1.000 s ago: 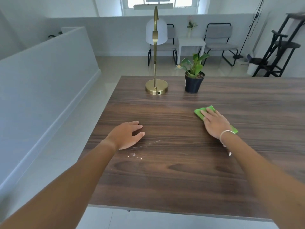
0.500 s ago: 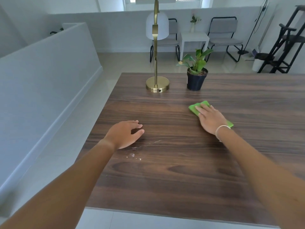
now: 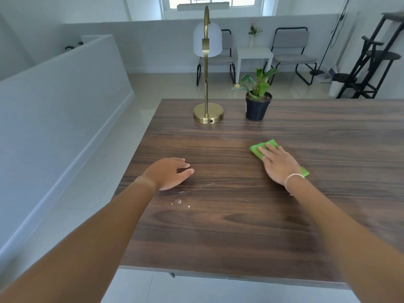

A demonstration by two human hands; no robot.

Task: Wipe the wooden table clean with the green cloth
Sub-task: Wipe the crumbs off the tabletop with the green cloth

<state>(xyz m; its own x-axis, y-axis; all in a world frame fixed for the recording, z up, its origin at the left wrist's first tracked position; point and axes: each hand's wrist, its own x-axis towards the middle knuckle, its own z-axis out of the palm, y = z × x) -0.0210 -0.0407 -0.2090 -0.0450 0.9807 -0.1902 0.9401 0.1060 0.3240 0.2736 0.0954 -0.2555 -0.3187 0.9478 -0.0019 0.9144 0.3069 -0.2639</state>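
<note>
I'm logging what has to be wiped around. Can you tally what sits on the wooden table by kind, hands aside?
Brass table lamp: 1
Potted plant in a black pot: 1
Green cloth, under the right hand: 1
Total: 3 things on the wooden table

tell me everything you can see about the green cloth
The green cloth is bright green, soft-looking fabric, folded into a flat pad. It lies flat on the wooden table, right of centre and nearer than the potted plant. The right hand presses palm-down on it, hiding its middle; one end shows past the fingertips, a corner by the wrist.
</note>
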